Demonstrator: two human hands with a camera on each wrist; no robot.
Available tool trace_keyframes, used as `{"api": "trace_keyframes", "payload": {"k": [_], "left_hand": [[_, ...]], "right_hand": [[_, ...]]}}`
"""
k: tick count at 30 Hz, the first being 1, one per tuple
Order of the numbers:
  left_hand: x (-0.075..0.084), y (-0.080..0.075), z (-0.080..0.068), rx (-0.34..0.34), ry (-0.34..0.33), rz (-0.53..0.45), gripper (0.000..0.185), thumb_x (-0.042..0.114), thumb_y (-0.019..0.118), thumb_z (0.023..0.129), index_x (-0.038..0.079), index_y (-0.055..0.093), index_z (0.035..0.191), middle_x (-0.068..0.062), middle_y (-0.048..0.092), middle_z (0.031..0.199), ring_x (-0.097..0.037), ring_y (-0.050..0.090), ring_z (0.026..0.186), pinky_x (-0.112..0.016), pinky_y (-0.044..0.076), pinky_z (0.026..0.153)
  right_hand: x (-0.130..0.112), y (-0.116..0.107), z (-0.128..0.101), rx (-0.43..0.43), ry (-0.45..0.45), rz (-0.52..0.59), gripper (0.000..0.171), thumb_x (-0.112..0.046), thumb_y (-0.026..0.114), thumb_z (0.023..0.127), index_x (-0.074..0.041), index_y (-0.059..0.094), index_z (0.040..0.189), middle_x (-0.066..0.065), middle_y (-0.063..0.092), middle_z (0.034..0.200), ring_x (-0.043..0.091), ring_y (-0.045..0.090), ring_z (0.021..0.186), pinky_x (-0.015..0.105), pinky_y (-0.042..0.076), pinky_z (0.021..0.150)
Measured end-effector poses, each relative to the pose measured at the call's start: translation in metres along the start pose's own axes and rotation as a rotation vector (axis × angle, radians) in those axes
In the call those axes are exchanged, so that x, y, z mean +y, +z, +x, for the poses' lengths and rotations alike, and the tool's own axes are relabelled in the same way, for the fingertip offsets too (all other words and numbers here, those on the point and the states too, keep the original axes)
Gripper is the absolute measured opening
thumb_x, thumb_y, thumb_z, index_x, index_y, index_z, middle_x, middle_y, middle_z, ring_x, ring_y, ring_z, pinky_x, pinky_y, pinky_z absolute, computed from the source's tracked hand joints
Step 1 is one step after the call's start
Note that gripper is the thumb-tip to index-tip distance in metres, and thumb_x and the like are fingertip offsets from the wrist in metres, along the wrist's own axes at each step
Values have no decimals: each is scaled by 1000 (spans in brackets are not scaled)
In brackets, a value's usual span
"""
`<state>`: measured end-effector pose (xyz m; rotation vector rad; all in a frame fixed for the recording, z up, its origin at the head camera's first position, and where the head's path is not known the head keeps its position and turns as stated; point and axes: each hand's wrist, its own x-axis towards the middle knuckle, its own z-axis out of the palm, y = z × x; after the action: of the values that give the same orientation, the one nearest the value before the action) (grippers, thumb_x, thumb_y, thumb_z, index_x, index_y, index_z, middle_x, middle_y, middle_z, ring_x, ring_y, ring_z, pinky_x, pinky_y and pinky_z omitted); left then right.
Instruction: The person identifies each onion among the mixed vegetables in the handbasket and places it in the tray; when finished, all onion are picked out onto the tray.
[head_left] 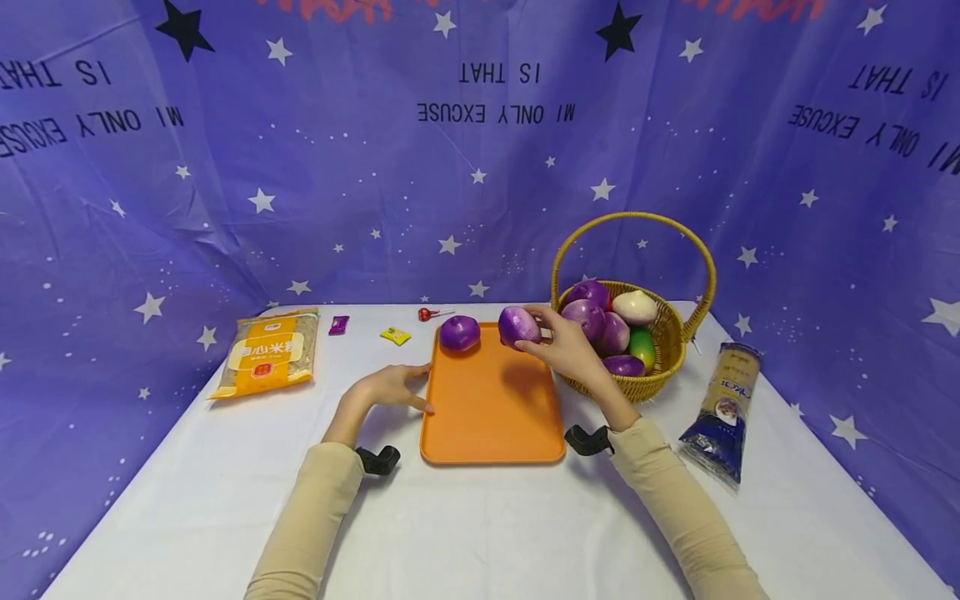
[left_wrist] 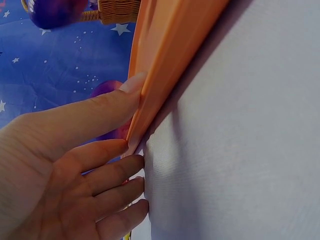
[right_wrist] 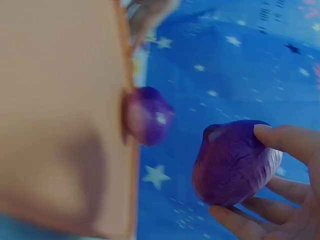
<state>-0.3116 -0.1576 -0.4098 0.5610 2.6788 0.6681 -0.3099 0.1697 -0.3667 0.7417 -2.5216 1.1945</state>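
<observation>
In the head view, my right hand [head_left: 558,340] holds a purple onion [head_left: 517,327] above the far right part of an orange tray [head_left: 491,417]. The right wrist view shows thumb and fingers around this onion [right_wrist: 232,165], its tip pointing away from the palm. A second purple onion [head_left: 459,333] sits at the tray's far left corner. My left hand [head_left: 390,387] rests at the tray's left edge, thumb and fingers spread apart. Up close in the left wrist view, the thumb touches the rim of the tray [left_wrist: 170,55], and the lower fingertips meet the white cloth.
A wicker basket [head_left: 667,367] of purple onions, a white bulb [head_left: 634,307] and a green item [head_left: 642,348] stands right of the tray. Beyond it lies a blue-and-tan packet [head_left: 727,408]. Leftward are a grain bag [head_left: 270,354], purple candy [head_left: 339,325], yellow candy [head_left: 395,336] and lollipop [head_left: 426,314].
</observation>
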Motion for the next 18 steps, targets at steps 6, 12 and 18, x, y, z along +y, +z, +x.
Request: {"api": "trace_keyframes", "payload": {"k": [6, 12, 18], "left_hand": [[0, 0, 0, -2, 4, -3, 93, 44, 79, 76, 8, 34, 150, -17, 38, 149, -41, 30, 137, -56, 23, 112], [-1, 0, 1, -5, 5, -7, 94, 44, 79, 76, 8, 34, 150, -17, 38, 150, -41, 30, 138, -57, 23, 112], [-1, 0, 1, 3, 2, -14, 93, 44, 79, 76, 9, 34, 150, -17, 37, 150, -41, 30, 138, -56, 23, 112]], "right_hand": [[14, 31, 23, -74, 49, -83, 58, -20, 76, 83, -2, 51, 133, 19, 61, 125, 34, 60, 112, 47, 49, 95], [24, 46, 44, -91, 155, -165, 57, -21, 74, 85, 0, 51, 133, 23, 61, 123, 37, 60, 108, 45, 48, 96], [33, 52, 56, -121, 232, -202, 57, -21, 72, 86, 0, 50, 134, 23, 60, 125, 38, 58, 112, 46, 46, 99]]}}
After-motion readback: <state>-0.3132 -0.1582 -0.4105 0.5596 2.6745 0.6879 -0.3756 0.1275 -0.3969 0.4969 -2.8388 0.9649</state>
